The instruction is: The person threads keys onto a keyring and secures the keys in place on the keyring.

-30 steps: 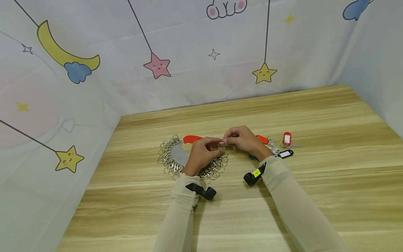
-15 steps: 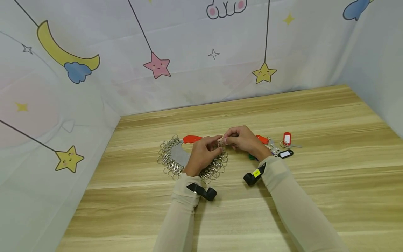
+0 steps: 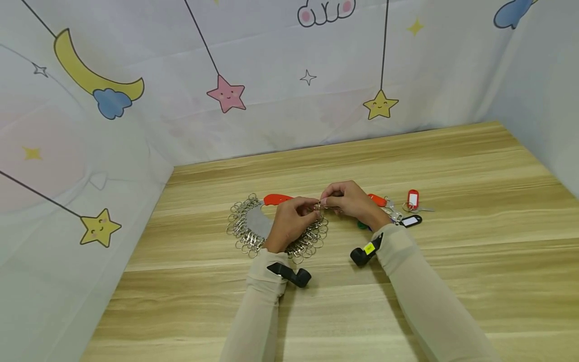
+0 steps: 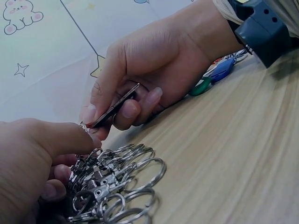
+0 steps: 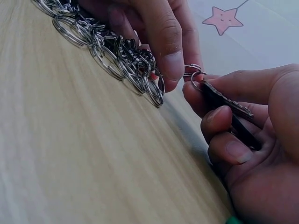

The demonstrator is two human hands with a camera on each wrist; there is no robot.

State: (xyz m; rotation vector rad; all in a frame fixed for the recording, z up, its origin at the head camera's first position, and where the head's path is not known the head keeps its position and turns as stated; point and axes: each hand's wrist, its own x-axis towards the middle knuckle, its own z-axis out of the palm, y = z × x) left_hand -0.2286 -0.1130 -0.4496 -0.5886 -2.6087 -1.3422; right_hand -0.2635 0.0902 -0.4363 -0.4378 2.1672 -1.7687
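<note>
My left hand (image 3: pixel 291 223) pinches a metal key ring (image 5: pixel 192 70) between thumb and fingers, over the right part of a grey crescent plate (image 3: pixel 259 222). Clips with split rings (image 4: pixel 140 172) line the plate's curved edge. Facing it, my right hand (image 3: pixel 355 201) pinches a key (image 5: pixel 229 100) near its head, a black tag (image 5: pixel 245 133) lying behind it across the curled fingers. A small ring (image 5: pixel 196 81) at the key's head meets the ring in the left fingertips. Whether the two rings are linked, I cannot tell.
A red handle (image 3: pixel 276 199) sticks out at the plate's top, partly behind the left hand. Right of the right hand lie keys with a red tag (image 3: pixel 412 198), a black tag (image 3: pixel 410 220) and an orange-red tag (image 3: pixel 377 200). Green (image 4: pixel 201 87) and blue (image 4: pixel 223 70) tags lie beneath the right wrist.
Both hands stay in nearly the same place. Only the fingertips shift slightly around the ring; the plate and the loose keys have not moved.
</note>
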